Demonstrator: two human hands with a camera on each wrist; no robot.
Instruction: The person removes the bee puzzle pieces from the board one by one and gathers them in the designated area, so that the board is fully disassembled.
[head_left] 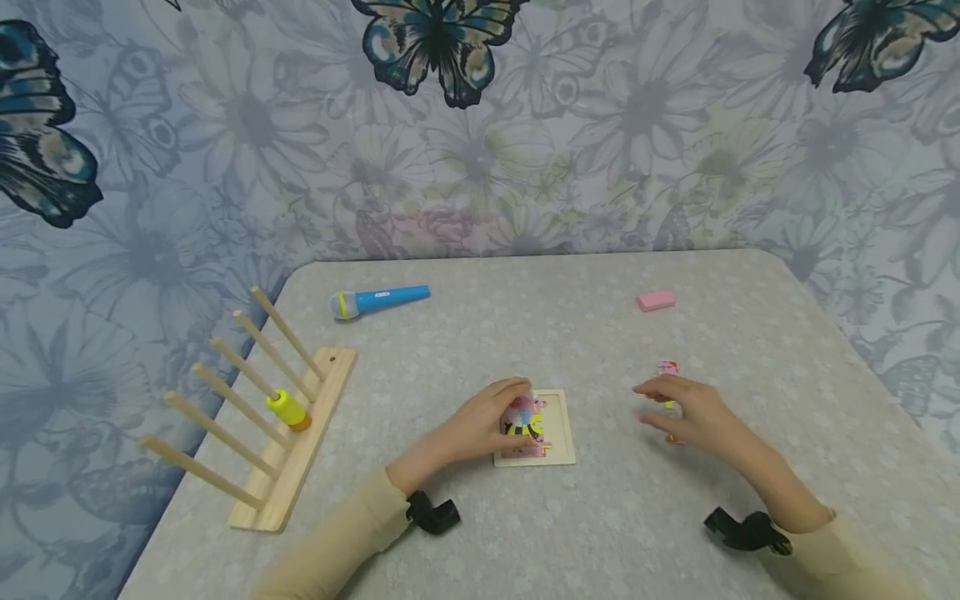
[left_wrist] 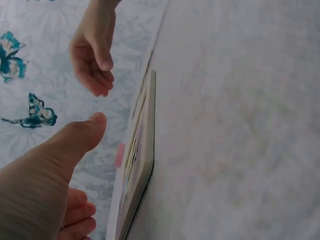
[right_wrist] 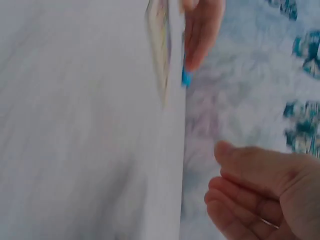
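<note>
Over the left part of a small wooden puzzle tray [head_left: 559,421] hovers my left hand [head_left: 480,422], thumb apart from the fingers. Colourful puzzle pieces [head_left: 537,427] with a yellow-and-black figure fill the tray's left side; the hand covers some of them. The left wrist view shows that hand [left_wrist: 47,170] beside the tray [left_wrist: 145,165], nothing in its grasp. To the right, my right hand [head_left: 693,417] is above a loose puzzle piece [head_left: 667,367], partly hidden behind the fingers. Its thumb and fingers stand apart, and the right wrist view shows nothing in that hand [right_wrist: 260,190].
A wooden stand with several pegs [head_left: 300,467] is on the left, a yellow cylinder [head_left: 287,408] on one peg. Farther back lie a blue toy microphone [head_left: 386,300] and a pink block [head_left: 656,301]. The table meets a patterned wall [head_left: 525,183] behind.
</note>
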